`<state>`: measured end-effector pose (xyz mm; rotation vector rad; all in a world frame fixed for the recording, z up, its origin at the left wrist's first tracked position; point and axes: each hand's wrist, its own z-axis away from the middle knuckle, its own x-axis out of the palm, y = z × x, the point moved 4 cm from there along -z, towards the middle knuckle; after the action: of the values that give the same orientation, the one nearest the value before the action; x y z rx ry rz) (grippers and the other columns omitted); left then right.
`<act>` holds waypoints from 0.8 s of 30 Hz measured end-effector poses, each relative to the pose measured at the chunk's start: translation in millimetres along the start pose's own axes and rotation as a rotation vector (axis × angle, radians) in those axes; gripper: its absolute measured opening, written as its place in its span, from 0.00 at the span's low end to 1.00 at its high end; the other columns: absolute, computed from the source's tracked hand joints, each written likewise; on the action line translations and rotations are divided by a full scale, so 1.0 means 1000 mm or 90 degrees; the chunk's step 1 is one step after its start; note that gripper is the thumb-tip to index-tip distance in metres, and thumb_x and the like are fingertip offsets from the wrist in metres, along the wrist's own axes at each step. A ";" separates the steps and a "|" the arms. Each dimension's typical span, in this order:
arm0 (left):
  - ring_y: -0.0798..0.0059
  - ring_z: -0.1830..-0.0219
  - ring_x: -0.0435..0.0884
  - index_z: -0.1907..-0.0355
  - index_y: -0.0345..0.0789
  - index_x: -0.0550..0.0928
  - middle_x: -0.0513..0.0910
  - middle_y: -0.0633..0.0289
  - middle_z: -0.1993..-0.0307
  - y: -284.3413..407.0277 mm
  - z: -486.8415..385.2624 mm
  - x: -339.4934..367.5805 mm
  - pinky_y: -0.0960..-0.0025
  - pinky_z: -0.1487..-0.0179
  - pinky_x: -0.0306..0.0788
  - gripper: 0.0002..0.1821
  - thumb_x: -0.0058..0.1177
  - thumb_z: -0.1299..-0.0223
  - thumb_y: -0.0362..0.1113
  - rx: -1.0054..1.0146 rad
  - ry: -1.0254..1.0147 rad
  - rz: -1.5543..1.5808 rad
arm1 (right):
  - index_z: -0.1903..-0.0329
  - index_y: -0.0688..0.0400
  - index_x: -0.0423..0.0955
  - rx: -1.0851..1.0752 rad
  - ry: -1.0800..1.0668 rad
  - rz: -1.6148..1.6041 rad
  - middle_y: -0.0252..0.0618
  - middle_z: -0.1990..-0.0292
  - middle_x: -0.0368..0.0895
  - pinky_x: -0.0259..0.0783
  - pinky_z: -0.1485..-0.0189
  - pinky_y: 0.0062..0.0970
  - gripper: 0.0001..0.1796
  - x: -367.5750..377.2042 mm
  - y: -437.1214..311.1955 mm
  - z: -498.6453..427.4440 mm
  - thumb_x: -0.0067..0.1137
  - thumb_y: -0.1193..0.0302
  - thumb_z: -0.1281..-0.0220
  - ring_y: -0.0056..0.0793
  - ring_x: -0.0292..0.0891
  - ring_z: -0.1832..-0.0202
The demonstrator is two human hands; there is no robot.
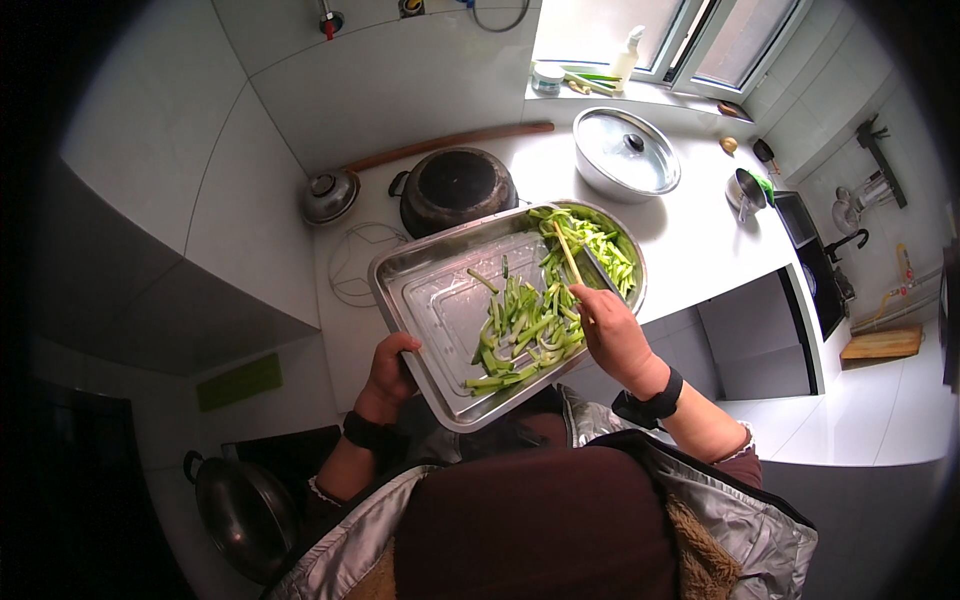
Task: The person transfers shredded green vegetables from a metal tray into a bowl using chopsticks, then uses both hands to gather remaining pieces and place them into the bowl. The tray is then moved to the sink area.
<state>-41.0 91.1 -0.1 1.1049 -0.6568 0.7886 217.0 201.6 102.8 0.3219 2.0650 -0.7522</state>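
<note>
My left hand (394, 367) grips the left edge of a rectangular stainless-steel tray (431, 300), thumb over the rim. Cut green stalks (517, 322), perhaps celery, lie over the tray's right half. In my right hand (615, 334) is a pale wooden stick, likely chopsticks (568, 251), whose far end touches the stalks near the tray's right side. Under and beyond that side sits a round metal bowl (639, 259), partly hidden by the tray. More cut green pieces (611, 251) fill the bowl.
Behind the tray stands a dark, blackened pot (457, 184), with a wire rack (360, 266) to its left. A lidded metal basin (628, 161) is near the window. A small saucepan (746, 191) rests farther right. Below left is a wok (244, 517).
</note>
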 end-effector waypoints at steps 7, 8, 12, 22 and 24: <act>0.59 0.59 0.80 0.50 0.23 0.70 0.78 0.47 0.59 -0.001 0.001 0.000 0.61 0.50 0.74 0.27 0.44 0.55 0.36 -0.004 0.010 0.003 | 0.52 0.63 0.69 0.038 0.044 0.002 0.49 0.63 0.77 0.70 0.58 0.32 0.13 -0.015 0.015 0.002 0.48 0.80 0.40 0.45 0.74 0.61; 0.59 0.59 0.80 0.50 0.23 0.70 0.78 0.47 0.59 -0.001 0.002 0.000 0.61 0.50 0.74 0.27 0.44 0.55 0.36 -0.002 0.006 0.003 | 0.52 0.63 0.70 0.043 0.054 -0.001 0.49 0.63 0.77 0.71 0.58 0.32 0.12 -0.018 0.017 0.002 0.48 0.79 0.39 0.45 0.74 0.61; 0.58 0.58 0.79 0.49 0.24 0.70 0.78 0.47 0.57 0.001 0.003 -0.003 0.61 0.48 0.73 0.27 0.43 0.55 0.36 0.014 0.012 0.004 | 0.50 0.63 0.69 0.073 0.069 -0.034 0.47 0.62 0.78 0.71 0.58 0.28 0.12 -0.028 0.017 0.006 0.45 0.77 0.35 0.40 0.77 0.60; 0.58 0.56 0.79 0.47 0.25 0.69 0.77 0.48 0.56 0.004 0.003 0.000 0.61 0.48 0.73 0.28 0.43 0.56 0.35 0.011 -0.012 0.021 | 0.51 0.64 0.69 0.053 0.039 -0.130 0.48 0.60 0.78 0.71 0.57 0.30 0.12 -0.012 0.000 0.004 0.46 0.75 0.36 0.42 0.75 0.60; 0.59 0.56 0.78 0.47 0.25 0.69 0.77 0.48 0.56 0.004 0.002 -0.001 0.61 0.47 0.73 0.29 0.43 0.56 0.35 0.008 -0.021 0.022 | 0.51 0.63 0.69 0.065 0.031 -0.128 0.49 0.62 0.77 0.70 0.58 0.34 0.12 -0.006 0.002 0.002 0.47 0.75 0.37 0.46 0.74 0.61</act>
<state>-45.0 89.8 2.2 1.1225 -0.7005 0.8061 222.7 201.6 105.9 0.1924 2.1295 -0.9822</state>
